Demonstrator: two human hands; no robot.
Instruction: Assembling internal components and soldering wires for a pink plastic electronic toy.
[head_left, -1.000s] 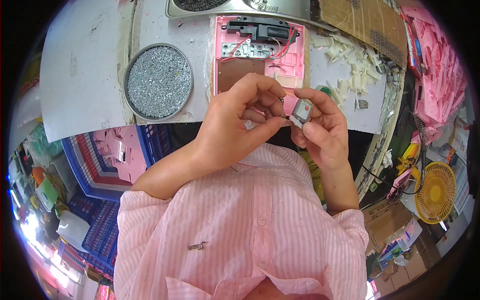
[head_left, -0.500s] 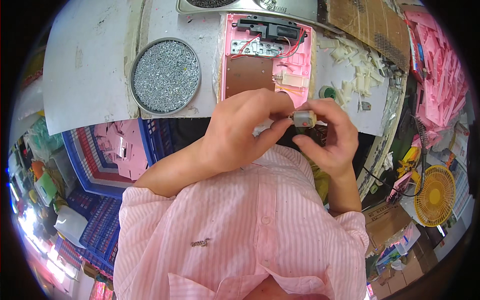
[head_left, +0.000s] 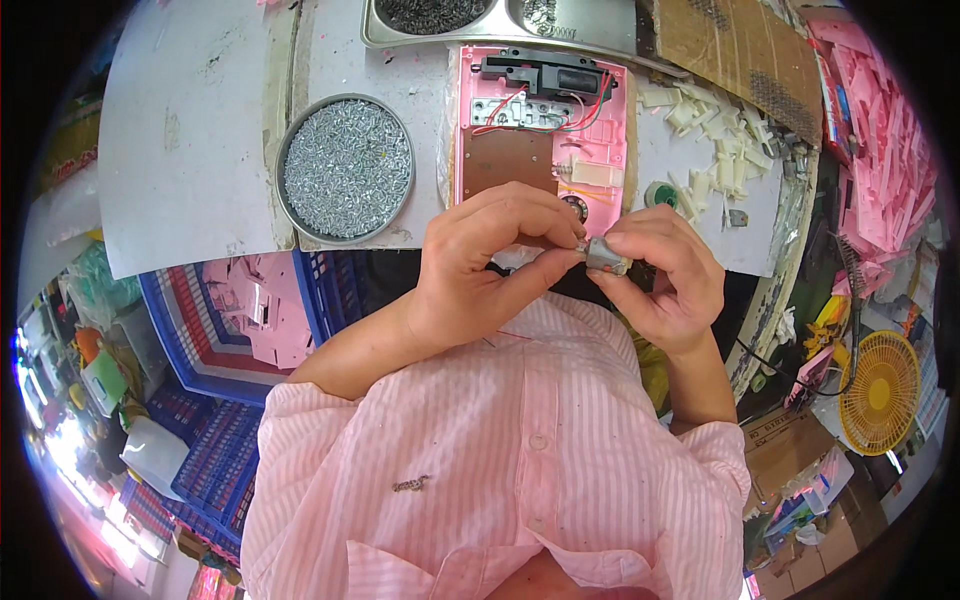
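Observation:
My right hand point(head_left: 668, 275) grips a small silver electric motor point(head_left: 603, 257) between thumb and fingers, just in front of the table edge. At the motor's left end, the thumb and forefinger of my left hand point(head_left: 485, 255) are pinched together; any tiny part between these fingertips is too small to make out. Just beyond my hands lies an open pink plastic housing point(head_left: 608, 135). It holds a black plastic part point(head_left: 545, 78), a metal plate point(head_left: 510, 112), red and green wires, a brown panel point(head_left: 510, 165) and a cream block point(head_left: 597, 175) with a spring.
A round tin of small silver screws point(head_left: 345, 170) stands left of the housing. Cream plastic pieces point(head_left: 735, 150) and a green roll point(head_left: 660, 194) lie right of it. Beyond is a metal tray point(head_left: 500, 38). A blue crate point(head_left: 190, 365) holds pink parts; a yellow fan point(head_left: 880, 393) is at far right.
The motor has tilted in my right fingers, and my right fingertips have closed further over it. My left pinch has stayed at its end. The whole view has shifted slightly.

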